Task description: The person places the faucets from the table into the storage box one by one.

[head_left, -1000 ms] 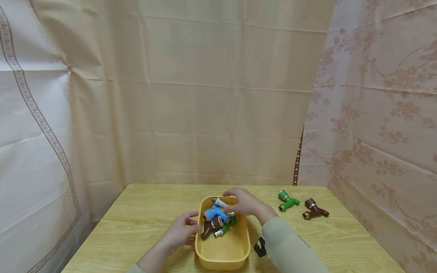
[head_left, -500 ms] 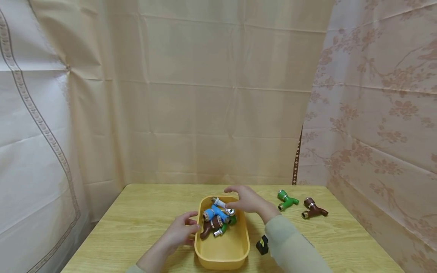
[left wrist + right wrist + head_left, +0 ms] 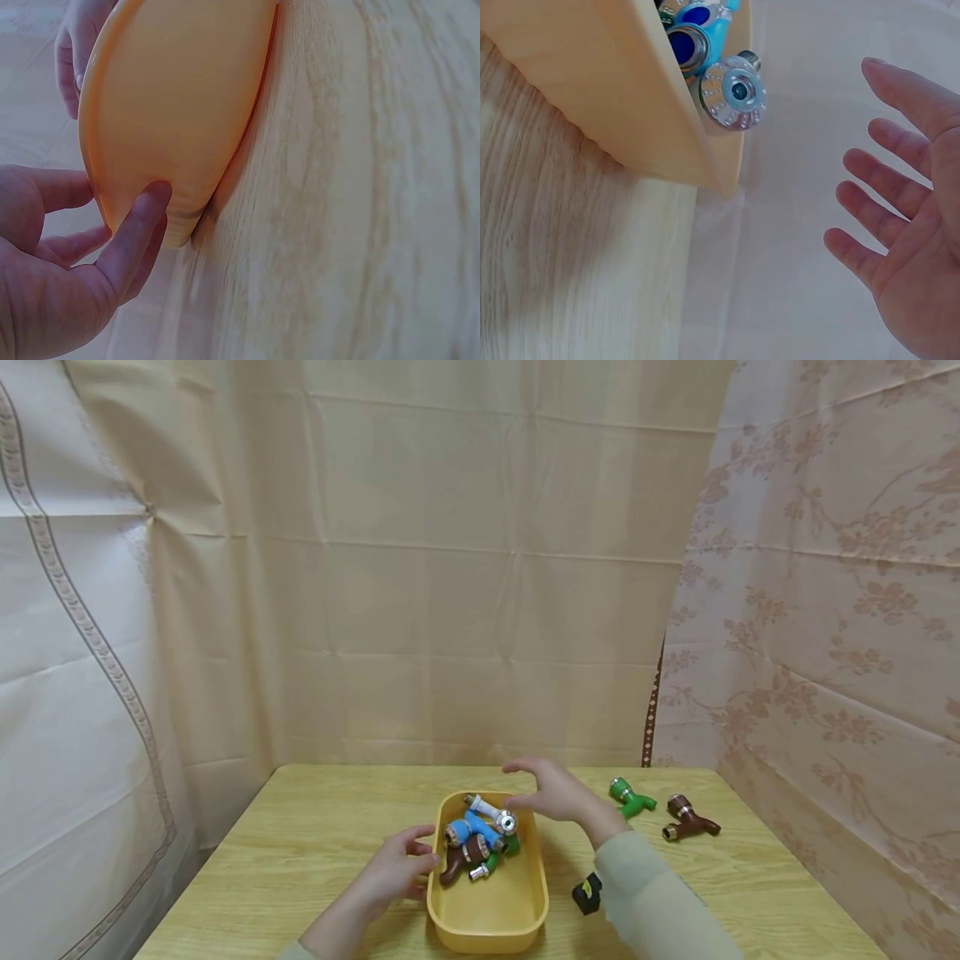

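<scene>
A yellow plastic tub (image 3: 487,914) stands on the table and holds several water taps in a pile. On top lie a white tap (image 3: 491,812) with a chrome knob and a blue tap (image 3: 476,831); a brown tap (image 3: 463,858) and a partly covered green tap (image 3: 491,862) are beneath. My left hand (image 3: 397,864) rests at the tub's left side, its fingertips touching the outer wall in the left wrist view. Above and beyond the tub's right rim, my right hand (image 3: 557,793) is held with fingers spread, nothing in it, apart from the taps.
Right of the tub, another green tap (image 3: 632,797) and another brown tap (image 3: 690,818) lie on the wooden table (image 3: 322,852). A small black object with a yellow mark (image 3: 587,893) sits beside the right sleeve, partly hidden by it. Curtains hang behind the table.
My right hand has let go of the white tap, leaving it in the tub, and has moved up and right. The left hand stays at the tub.
</scene>
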### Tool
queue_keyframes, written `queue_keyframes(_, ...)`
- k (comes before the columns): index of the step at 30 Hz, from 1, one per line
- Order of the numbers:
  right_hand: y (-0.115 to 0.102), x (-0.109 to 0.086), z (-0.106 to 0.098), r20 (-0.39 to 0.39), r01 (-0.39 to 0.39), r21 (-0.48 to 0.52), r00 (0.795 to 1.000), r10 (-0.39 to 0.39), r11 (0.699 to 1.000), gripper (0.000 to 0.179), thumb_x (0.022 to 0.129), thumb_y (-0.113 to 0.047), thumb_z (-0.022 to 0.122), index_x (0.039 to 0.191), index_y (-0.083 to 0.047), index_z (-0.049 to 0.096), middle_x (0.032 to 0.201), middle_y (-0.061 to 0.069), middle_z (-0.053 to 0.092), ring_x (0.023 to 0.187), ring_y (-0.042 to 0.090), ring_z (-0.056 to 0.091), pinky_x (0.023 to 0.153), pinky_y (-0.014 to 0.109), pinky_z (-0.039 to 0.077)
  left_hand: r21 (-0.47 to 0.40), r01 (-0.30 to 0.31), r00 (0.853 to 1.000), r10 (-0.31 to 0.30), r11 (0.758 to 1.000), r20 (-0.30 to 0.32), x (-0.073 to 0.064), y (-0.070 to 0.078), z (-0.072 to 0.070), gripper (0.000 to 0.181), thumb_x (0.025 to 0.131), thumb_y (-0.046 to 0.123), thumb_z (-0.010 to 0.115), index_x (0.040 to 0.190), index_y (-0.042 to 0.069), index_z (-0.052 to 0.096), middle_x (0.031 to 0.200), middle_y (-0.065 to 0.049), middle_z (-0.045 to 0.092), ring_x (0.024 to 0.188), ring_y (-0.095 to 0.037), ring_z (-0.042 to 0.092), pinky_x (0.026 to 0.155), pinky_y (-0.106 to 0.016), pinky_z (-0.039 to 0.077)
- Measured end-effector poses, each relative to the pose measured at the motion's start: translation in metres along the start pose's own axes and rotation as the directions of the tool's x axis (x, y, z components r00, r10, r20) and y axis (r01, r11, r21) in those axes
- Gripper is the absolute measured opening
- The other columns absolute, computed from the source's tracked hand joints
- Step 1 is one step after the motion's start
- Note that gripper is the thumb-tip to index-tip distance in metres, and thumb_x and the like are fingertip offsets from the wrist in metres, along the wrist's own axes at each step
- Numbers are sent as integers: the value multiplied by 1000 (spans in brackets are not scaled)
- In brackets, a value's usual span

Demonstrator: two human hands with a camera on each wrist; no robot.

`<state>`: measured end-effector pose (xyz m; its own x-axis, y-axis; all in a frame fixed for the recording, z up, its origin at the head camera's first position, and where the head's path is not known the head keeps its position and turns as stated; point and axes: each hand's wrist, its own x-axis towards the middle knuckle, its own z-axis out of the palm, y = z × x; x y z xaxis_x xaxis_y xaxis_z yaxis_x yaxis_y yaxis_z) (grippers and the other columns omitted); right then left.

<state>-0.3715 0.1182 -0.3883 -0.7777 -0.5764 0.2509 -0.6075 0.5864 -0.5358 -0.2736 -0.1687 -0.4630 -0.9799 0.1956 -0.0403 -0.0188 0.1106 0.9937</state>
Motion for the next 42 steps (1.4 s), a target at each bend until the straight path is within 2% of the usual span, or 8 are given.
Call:
queue_keyframes(14, 5, -9, -18, -41, -14, -16, 999, 13, 1000, 59, 91, -37, 78, 140, -11, 60, 142, 8, 58, 135, 33, 49, 114, 56, 37, 8, 1, 1000, -1, 1000, 3, 0, 0, -1, 59, 96, 2, 62, 149, -7, 39, 116, -21, 52, 91, -30, 66, 66, -42, 63)
queue_keyframes(19, 11, -12, -22, -66, -1, -11, 998, 0, 1000, 54, 91, -31, 78, 139, -11, 61, 140, 8, 60, 134, 34, 50, 113, 57, 39, 2, 0, 1000, 0, 1000, 5, 1, -1, -1, 59, 96, 2, 62, 149, -7, 39, 116, -22, 53, 91, -30, 66, 67, -43, 63)
queue_keyframes(23, 16, -15, -26, -79, -23, 4, 997, 24, 1000, 52, 92, -28, 77, 139, -11, 60, 140, 10, 59, 134, 36, 49, 112, 59, 38, -6, -10, 1000, 10, 1000, 9, 1, -2, -1, 59, 96, 2, 62, 150, -8, 38, 117, -23, 53, 92, -31, 66, 67, -44, 64)
queue_keyframes(34, 27, -28, -35, -103, -65, 40, 992, 69, 997, 58, 92, -32, 77, 143, -12, 57, 145, 13, 55, 137, 41, 45, 112, 64, 35, -7, -9, 1000, 9, 1000, 9, 2, -3, -1, 60, 96, 2, 62, 150, -8, 38, 118, -24, 53, 92, -30, 66, 67, -44, 64)
queue_keyframes(42, 37, -37, -41, -144, -85, 10, 986, 85, 996, 59, 92, -32, 77, 144, -12, 56, 146, 14, 54, 135, 42, 46, 109, 66, 37, 1, -2, 1000, 2, 1000, 7, 2, -3, -2, 59, 96, 3, 63, 150, -7, 39, 116, -22, 53, 92, -30, 66, 67, -44, 63)
